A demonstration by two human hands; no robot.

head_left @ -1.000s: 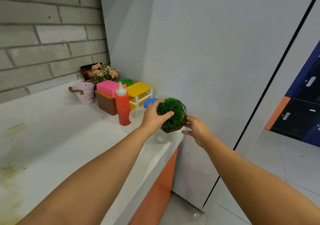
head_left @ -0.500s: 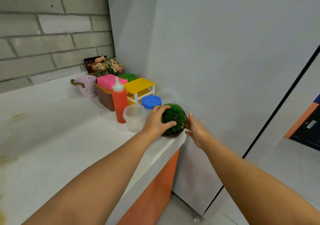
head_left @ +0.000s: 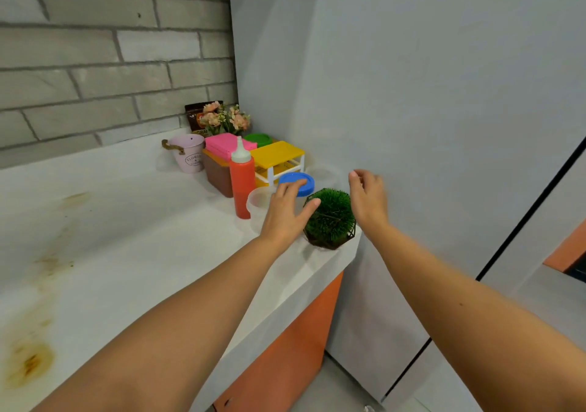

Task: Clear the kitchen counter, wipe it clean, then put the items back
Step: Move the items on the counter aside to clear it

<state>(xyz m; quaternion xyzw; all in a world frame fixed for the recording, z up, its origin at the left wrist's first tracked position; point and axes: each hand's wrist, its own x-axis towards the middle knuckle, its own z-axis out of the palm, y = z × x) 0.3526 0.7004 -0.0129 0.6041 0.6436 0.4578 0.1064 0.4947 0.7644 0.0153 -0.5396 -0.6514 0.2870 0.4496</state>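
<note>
Likely a kitchen: counter (head_left: 133, 253), sauce bottle (head_left: 242, 183), brick wall (head_left: 95, 62).

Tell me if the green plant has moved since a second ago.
Yes. Against the blue lid, the plant has come down and toward the front edge of the counter; it now sits on the counter's corner.

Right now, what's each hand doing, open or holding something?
Left hand: open, holding nothing, beside the plant.
Right hand: open, holding nothing.
</note>
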